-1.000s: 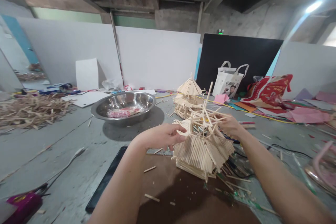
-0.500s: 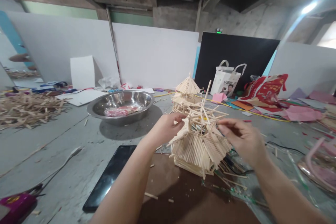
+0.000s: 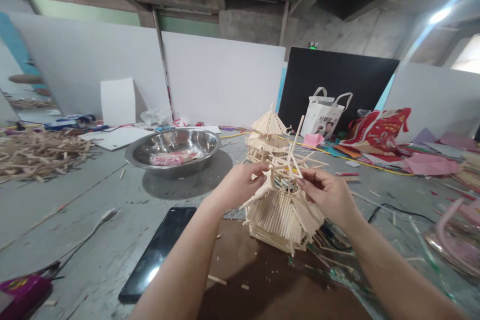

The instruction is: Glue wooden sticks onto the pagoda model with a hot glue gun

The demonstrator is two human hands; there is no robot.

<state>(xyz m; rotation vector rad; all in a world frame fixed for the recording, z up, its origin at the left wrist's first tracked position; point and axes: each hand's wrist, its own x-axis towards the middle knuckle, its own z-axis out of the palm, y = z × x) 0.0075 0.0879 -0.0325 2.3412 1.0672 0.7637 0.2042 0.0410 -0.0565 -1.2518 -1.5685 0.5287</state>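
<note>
Right hand [image 3: 330, 195]: thumb and index bent in, tips close together with only a slight gap, touching the right side of the open stick frame [image 3: 288, 162] on top of the stick house [image 3: 283, 220]. Can't tell if a stick is actually pinched. Left hand [image 3: 240, 185]: fingers curled, tips at the left side of that same frame, thumb mostly hidden. Contact looks likely, clamping can't be confirmed.

Stick house sits upright between the two forearms, slatted roof sloping down all round, one long stick poking up at a tilt from the frame. It's on a brown board [image 3: 262, 295], which runs out in front of it.

Everything else relative to the stick house:
- Behind: second stick house [image 3: 268, 127] with a pointed roof, partly blocked by the frame.
- Left, near: black phone [image 3: 157, 255] lying flat, partly under the left forearm.
- Left, farther back: metal basin [image 3: 140, 147] with a clear-wrapped pack [image 3: 176, 157] inside.
- Far left: heap of wood strips [image 3: 41, 155]. Purple tool [image 3: 26, 292] front left, cut by the picture edge.
- Right: loose sticks [image 3: 333, 255], black cable [image 3: 397, 207].
- Back right: white bag [image 3: 324, 117] standing, red bag [image 3: 378, 130] slumped.
</note>
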